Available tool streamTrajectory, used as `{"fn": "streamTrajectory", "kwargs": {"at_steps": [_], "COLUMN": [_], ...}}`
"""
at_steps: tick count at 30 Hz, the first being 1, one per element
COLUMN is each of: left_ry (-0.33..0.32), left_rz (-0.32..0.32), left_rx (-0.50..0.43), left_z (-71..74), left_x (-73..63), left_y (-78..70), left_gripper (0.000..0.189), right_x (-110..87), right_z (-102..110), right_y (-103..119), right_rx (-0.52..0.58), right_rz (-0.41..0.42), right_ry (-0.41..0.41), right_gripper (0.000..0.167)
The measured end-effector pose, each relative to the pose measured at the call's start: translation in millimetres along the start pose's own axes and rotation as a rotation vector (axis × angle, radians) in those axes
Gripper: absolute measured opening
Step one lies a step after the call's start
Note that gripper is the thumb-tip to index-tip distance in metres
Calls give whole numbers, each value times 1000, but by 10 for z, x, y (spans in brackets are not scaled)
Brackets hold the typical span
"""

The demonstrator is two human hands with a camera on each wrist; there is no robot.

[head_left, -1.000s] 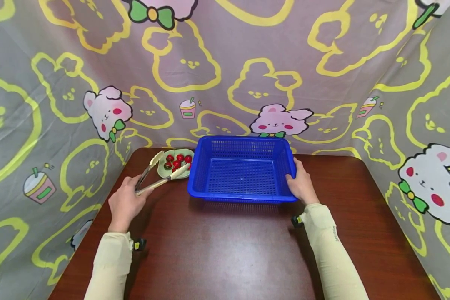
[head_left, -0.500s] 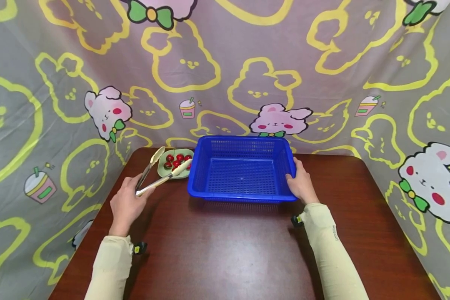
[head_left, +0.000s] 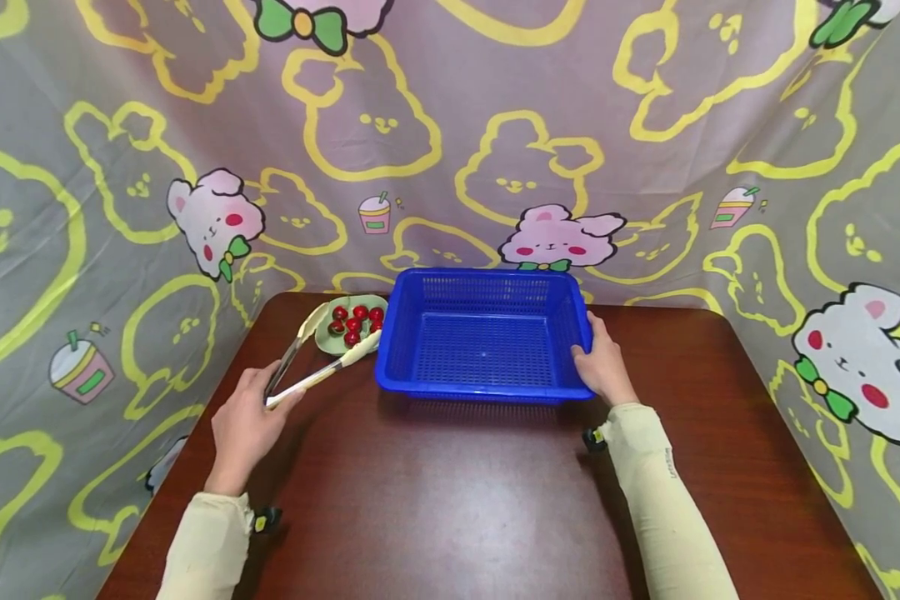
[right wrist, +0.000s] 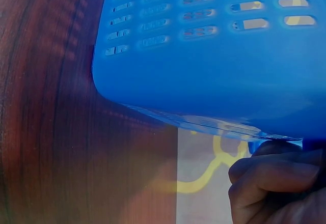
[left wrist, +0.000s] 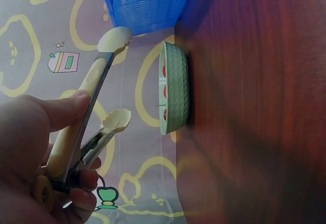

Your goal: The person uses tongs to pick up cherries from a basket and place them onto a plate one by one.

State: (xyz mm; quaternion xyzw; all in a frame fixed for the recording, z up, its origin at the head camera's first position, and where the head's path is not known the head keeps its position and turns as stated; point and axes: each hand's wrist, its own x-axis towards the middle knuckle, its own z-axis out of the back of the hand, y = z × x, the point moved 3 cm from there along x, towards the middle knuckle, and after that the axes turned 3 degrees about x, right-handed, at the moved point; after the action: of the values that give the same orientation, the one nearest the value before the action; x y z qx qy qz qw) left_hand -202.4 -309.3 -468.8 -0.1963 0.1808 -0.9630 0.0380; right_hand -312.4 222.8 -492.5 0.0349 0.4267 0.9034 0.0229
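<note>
My left hand [head_left: 247, 421] grips a pair of tongs [head_left: 311, 382] with cream-coloured tips, their arms spread apart. Nothing is between the tips, which are near a pale green dish [head_left: 328, 343] on the table. Several small red cherry tomatoes [head_left: 360, 312] lie in that dish. In the left wrist view, the thumb presses along one arm of the tongs [left wrist: 91, 79], and the dish [left wrist: 178, 89] stands beyond them. My right hand [head_left: 602, 364] holds the right side of a blue plastic basket [head_left: 487, 392] by its rim. Curled fingers [right wrist: 270, 175] show under the rim in the right wrist view.
The dark brown wooden table [head_left: 450, 492] runs back to a patterned fabric curtain [head_left: 450, 142], which also hangs at both sides. The basket stands just right of the dish, nearly touching it, close to the rear edge.
My left hand has drawn back towards me and slightly left with the tongs, whose tips have moved off the tomatoes. The right hand and the basket stay in place.
</note>
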Motion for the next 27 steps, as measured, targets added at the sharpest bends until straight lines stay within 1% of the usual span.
{"fn": "streamTrajectory", "kwargs": {"at_steps": [4,9,15,18,22,27], "left_ry": [-6,6,51,70,79,77], "left_rz": [-17,-43,-32,-39,-44,-39], "left_rx": [2,22,37,40,36,35], "left_z": [22,40,37,27,8,-1], "left_x": [-69,-169,-311,-373,-445,-501], "left_y": [45,125,232,278,333,394], "left_gripper": [61,63,63,63,61,61], "right_x": [3,-8,-13,-12,-6,-11], "right_z": [-6,-7,6,6,8,14], "right_y": [2,1,5,12,20,24], "right_rx": [0,-3,-7,-12,-15,-11], "right_rz": [-9,-12,-15,-14,-7,-9], "right_ry": [3,8,18,19,16,16], "right_gripper": [69,69,69,69,69,69]}}
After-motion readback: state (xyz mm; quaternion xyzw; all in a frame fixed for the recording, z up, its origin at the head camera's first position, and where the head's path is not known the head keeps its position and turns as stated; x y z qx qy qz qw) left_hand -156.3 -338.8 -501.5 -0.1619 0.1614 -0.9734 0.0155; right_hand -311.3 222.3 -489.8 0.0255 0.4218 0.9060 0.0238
